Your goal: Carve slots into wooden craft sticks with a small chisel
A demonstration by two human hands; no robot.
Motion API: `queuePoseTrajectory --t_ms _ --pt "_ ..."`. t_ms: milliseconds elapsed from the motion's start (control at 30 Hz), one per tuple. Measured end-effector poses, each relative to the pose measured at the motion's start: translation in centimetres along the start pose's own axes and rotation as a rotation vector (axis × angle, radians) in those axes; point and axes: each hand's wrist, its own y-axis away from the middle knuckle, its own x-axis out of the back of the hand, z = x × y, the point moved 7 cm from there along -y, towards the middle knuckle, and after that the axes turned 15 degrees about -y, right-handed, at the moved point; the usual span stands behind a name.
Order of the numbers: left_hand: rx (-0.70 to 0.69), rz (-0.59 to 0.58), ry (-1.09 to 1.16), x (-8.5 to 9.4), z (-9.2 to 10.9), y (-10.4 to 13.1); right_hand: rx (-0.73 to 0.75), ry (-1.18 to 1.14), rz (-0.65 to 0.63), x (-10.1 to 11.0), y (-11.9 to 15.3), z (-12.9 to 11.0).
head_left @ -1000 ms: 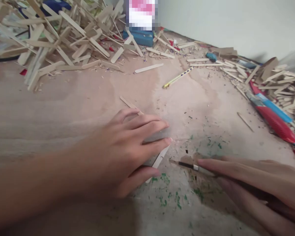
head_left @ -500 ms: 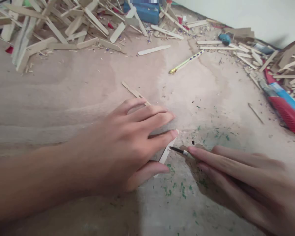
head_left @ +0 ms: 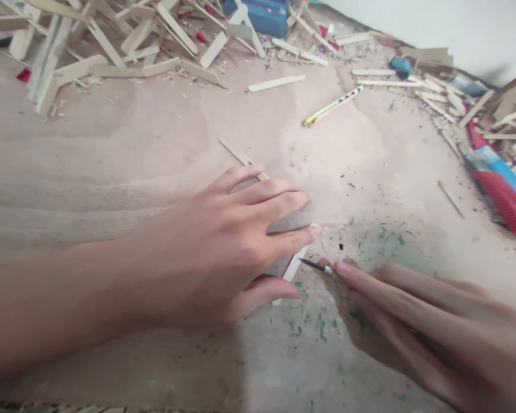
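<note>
My left hand (head_left: 236, 229) lies flat with its fingers spread. Its index fingertip and thumb press a pale wooden craft stick (head_left: 291, 268) against the board; parts of the stick are hidden beneath them. Pinched in my right hand (head_left: 421, 315) is a slim craft knife (head_left: 316, 265) with a narrow dark blade and a metal collar. The blade's tip touches the stick between my left index finger and thumb. Another craft stick (head_left: 236, 151) with a small dark slot pokes out beyond my left fingers, its near end covered.
Wooden sticks (head_left: 172, 34) pile up along the far left, near a blue box (head_left: 264, 17). A patterned pencil (head_left: 333, 106) and a loose stick (head_left: 277, 83) lie ahead. A red-handled tool (head_left: 505, 201) rests at the right, by more sticks. Green scraps (head_left: 320, 327) speckle the board.
The view has shifted slightly, so everything sits a little further right. Against the stick, the knife tip has slid slightly down toward my left thumb. My left hand keeps its place on the stick.
</note>
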Motion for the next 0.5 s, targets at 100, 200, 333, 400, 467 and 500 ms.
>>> queuePoseTrajectory --t_ms 100,200,333,400,467,500 --pt "0.007 0.008 0.005 -0.2 0.0 0.1 0.055 -0.057 -0.004 0.4 -0.9 -0.9" --pt "0.029 0.006 0.024 -0.3 0.0 0.1 0.091 0.012 -0.031 0.2 -1.0 -1.7" --pt "0.063 -0.017 0.064 -0.4 -0.1 0.0 0.129 0.073 0.026 -0.6 0.2 -2.5" --pt "0.07 -0.017 0.078 -0.4 -0.2 0.0 0.113 0.03 0.037 -1.1 0.6 -2.5" --pt "0.07 -0.016 0.081 -0.4 -0.2 0.0 0.112 0.016 0.039 -1.1 0.4 -2.6" --pt "0.072 -0.018 0.08 -0.4 -0.2 0.0 0.123 0.025 0.035 -1.0 0.2 -2.7"
